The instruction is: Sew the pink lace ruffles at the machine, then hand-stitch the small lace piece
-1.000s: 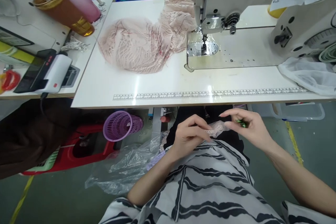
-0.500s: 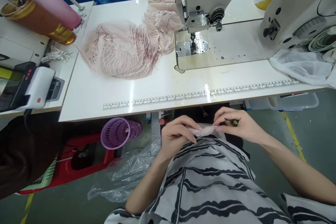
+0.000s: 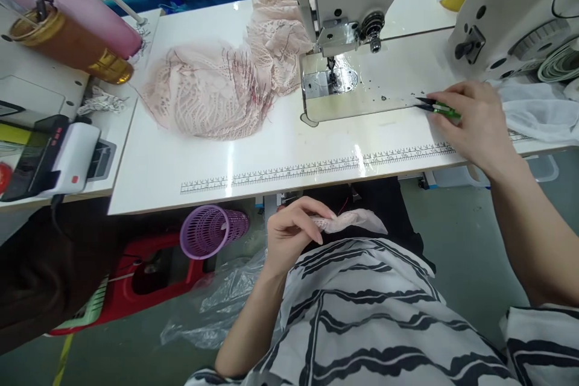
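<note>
My left hand (image 3: 296,229) is over my lap, its fingers closed on a small piece of pale lace fabric (image 3: 355,221) that trails to the right. My right hand (image 3: 473,123) is over the right part of the white table, with green thread snips (image 3: 441,110) in its fingers. The black blade tips point left, beside the sewing machine bed (image 3: 389,87). A heap of pale pink lace (image 3: 203,93) lies on the table, left of the needle area.
A printed ruler (image 3: 316,167) runs along the table's front edge (image 3: 149,207). White sheer cloth (image 3: 538,111) lies at the right. Bottles (image 3: 72,42) stand at the upper left. Below are a purple basket (image 3: 203,232) and a clear plastic bag (image 3: 226,307).
My right hand has let go of the small lace piece and moved up and right onto the table with the snips. My left hand still holds the lace, slightly further left.
</note>
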A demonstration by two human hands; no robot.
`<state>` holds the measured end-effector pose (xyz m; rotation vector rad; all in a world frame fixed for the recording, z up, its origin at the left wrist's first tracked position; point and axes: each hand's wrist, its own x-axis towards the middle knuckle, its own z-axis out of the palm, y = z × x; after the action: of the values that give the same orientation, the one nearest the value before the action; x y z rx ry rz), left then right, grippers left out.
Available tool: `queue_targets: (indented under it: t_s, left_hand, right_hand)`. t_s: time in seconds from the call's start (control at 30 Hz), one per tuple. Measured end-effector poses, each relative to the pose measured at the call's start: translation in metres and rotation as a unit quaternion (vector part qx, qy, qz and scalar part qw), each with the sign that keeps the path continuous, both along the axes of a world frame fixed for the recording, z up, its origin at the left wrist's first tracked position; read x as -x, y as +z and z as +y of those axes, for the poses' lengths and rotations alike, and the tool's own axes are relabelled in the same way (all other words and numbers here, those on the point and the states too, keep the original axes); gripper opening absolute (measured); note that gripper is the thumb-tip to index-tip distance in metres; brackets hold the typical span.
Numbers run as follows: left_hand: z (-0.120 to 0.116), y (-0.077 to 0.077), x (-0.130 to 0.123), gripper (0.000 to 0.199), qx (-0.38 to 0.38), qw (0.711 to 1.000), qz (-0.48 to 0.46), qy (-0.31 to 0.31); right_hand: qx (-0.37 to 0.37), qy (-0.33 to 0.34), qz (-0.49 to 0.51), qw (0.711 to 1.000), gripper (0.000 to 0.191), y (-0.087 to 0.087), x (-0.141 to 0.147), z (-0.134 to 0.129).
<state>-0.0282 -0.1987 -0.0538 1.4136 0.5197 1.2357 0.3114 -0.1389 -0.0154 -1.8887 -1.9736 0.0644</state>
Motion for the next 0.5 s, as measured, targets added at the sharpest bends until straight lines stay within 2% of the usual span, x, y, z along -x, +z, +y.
queue_targets:
  t_s: [0.1,0.17,0.2,0.27,0.3,0.4,0.5]
  left_hand:
    - [0.002,0.001,0.002,0.020,0.004,1.000,-0.012,0.004]
    - [0.004,0.003,0.002,0.021,0.002,1.000,-0.016,0.003]
    - [0.005,0.004,0.002,0.021,0.001,1.000,-0.017,0.000]
    - [0.006,0.005,0.003,0.024,0.000,1.000,-0.014,-0.013]
    - [0.007,0.005,0.003,0.025,0.000,1.000,-0.010,-0.018]
    - [0.007,0.004,0.006,0.025,0.003,1.000,-0.001,-0.024]
    - [0.006,0.003,0.008,0.025,0.004,1.000,0.000,-0.028]
  right_hand:
    - [-0.063,0.013,0.061,0.996,0.031,0.000,0.017,-0.012]
    - [-0.106,0.038,0.182,0.977,0.022,0.004,0.040,-0.031]
    - [-0.079,0.080,0.249,0.962,0.020,0.005,0.052,-0.041]
    - [0.043,0.192,0.338,0.920,0.020,0.005,0.076,-0.059]
    - [0.109,0.224,0.356,0.901,0.023,0.002,0.085,-0.066]
    - [0.219,0.263,0.370,0.864,0.031,-0.013,0.101,-0.074]
    - [0.273,0.255,0.393,0.840,0.019,-0.027,0.105,-0.072]
